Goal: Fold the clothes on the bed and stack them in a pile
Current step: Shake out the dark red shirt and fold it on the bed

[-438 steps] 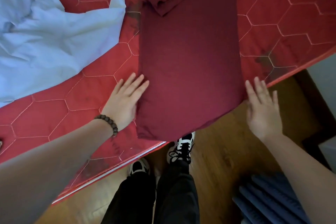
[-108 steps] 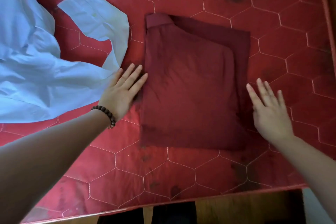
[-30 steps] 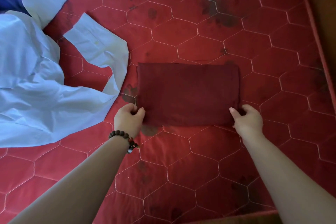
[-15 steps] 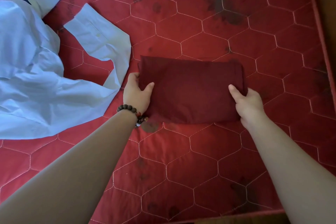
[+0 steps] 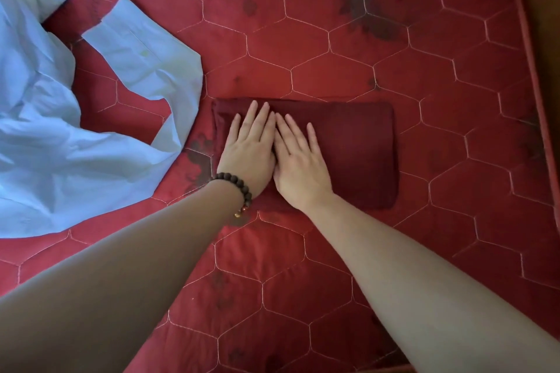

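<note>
The dark red garment (image 5: 348,154) lies in the middle of the frame on the bed (image 5: 394,39), folded into a compact rectangle. Both hands rest flat on its left half, side by side and touching each other. The left hand (image 5: 250,151) has its fingers (image 5: 257,118) straight and close together; it presses and holds nothing. The right hand (image 5: 298,163) is the same, palm down, fingers stretched out. A bead bracelet (image 5: 235,183) sits on the left wrist.

I judge that the step in hand is smoothing the finished fold. At the left of the frame, the light blue shirt (image 5: 60,136) lies crumpled and unfolded, one sleeve close to the garment. The next move probably calls for pulling this shirt flat, with the red piece as the base of the pile.
</note>
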`<state>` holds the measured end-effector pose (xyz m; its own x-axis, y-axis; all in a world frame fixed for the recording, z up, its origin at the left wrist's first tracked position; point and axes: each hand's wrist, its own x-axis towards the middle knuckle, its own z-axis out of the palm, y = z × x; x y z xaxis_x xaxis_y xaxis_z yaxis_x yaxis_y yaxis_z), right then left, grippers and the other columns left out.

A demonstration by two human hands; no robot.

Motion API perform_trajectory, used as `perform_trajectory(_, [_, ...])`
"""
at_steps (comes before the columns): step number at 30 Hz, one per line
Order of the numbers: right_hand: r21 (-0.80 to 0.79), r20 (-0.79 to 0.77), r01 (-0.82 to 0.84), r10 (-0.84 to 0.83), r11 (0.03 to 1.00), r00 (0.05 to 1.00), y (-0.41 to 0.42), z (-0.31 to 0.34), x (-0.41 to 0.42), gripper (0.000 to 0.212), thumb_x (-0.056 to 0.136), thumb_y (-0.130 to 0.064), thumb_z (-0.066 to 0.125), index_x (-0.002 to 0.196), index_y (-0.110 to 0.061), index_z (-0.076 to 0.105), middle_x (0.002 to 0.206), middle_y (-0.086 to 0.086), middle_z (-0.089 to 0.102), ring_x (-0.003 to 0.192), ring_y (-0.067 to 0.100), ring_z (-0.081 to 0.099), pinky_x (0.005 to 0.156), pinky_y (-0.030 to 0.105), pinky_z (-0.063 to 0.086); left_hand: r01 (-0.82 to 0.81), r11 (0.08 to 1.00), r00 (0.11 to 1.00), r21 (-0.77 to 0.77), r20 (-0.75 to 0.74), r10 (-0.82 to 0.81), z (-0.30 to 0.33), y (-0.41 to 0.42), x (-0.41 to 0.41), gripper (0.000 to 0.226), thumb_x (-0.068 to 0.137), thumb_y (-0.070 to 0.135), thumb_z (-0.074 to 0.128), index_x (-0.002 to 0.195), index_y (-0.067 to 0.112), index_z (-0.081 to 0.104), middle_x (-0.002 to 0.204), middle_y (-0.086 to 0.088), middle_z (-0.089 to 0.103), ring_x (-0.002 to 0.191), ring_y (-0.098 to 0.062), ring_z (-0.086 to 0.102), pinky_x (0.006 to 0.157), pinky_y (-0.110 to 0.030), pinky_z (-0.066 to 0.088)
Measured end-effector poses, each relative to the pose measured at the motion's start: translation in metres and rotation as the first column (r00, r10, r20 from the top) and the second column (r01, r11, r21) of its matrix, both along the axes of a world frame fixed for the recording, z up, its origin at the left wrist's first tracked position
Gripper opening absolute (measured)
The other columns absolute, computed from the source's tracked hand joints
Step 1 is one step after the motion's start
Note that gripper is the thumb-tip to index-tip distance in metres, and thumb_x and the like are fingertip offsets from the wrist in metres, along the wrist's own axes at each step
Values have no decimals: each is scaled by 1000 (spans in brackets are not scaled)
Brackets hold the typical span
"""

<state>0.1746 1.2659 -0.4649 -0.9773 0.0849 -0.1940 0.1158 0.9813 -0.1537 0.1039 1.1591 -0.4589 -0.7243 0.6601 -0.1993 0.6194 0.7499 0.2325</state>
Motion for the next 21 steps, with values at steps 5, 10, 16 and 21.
perform_trajectory(5, [57, -57, 118, -114, 991, 992, 37, -18, 18, 54, 99, -46, 32, 151, -32, 29, 161, 2, 20, 149, 22, 15, 119, 51, 11, 85, 995, 993, -47, -78, -89, -17, -17, -13, 62, 98, 50, 23, 155, 24, 17, 163, -1, 11, 150, -23, 4, 121, -44, 6])
perform_trajectory(10, [48, -58, 319, -316, 947, 947, 82, -13, 48, 55, 101, -45, 27, 153, -28, 24, 162, 6, 14, 150, 21, 10, 122, 46, 7, -131, 991, 990, -39, -54, 129, -14, -23, -7, 68, 91, 64, 34, 153, 37, 19, 162, -15, 5, 149, -35, 3, 119, -51, 11])
perform_trajectory(16, [-140, -83, 624, -637, 769, 766, 92, 4, 68, 63, 93, -49, 54, 149, -26, 37, 154, 19, 29, 143, 33, 26, 117, 47, 22, -346, 933, 938, 103, 14, 347, -4, -28, 11, 64, 86, 49, 63, 144, 32, 43, 144, -28, 31, 121, -45, 39, 101, -54, 37])
perform_trajectory(21, [-310, -36, 591, -631, 744, 775, 86, 16, 67, 51, 96, -35, 57, 144, -31, 42, 106, 7, 62, 93, 22, 61, 81, 32, 48, -413, 898, 909, 150, 130, 396, 0, -28, 15, 61, 85, 41, 68, 141, 32, 45, 135, -22, 33, 107, -42, 54, 77, -47, 53])
